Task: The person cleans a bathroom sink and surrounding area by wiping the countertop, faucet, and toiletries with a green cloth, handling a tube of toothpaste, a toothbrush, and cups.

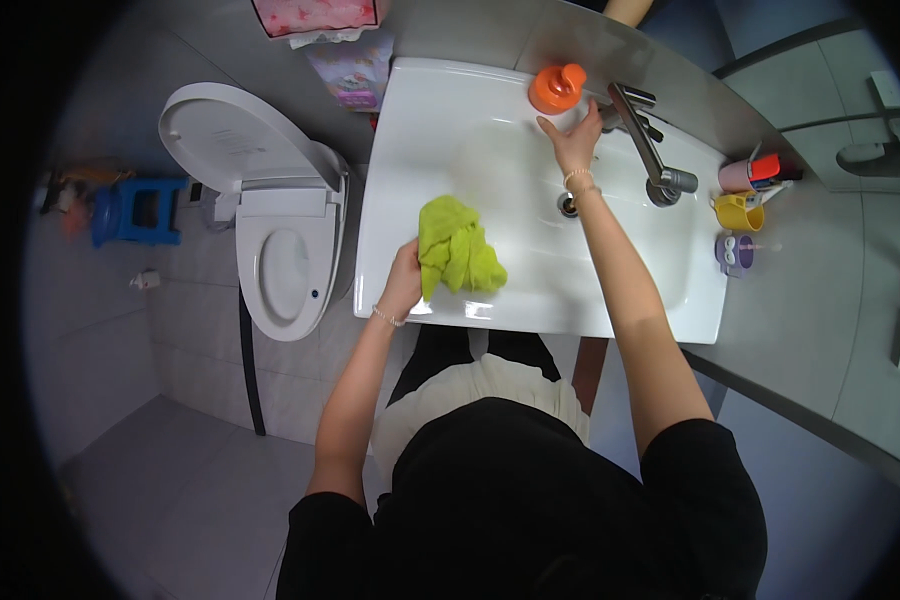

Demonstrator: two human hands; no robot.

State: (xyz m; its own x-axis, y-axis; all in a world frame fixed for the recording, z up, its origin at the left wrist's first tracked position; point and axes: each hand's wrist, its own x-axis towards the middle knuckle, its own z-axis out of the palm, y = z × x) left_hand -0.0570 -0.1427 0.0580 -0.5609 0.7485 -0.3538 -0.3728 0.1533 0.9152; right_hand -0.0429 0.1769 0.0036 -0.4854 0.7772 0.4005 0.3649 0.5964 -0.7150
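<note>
In my left hand (405,275) I grip a crumpled lime-green cloth (455,248), which hangs over the near left part of the white washbasin (385,180). My right hand (574,146) reaches to the basin's back rim. Its thumb and fingers curve around the lower part of an orange-topped pump bottle (556,90), though the exact contact is partly hidden. Just right of that hand rises a grey metal faucet (642,140). Below my right wrist lies the drain (567,205).
A toilet (285,250) with its lid up stands left of the basin. Red, yellow (740,212) and purple (734,254) cups sit along the right side. Behind are a tissue box (315,14) and a purple package (358,75). A blue stool (153,212) is far left.
</note>
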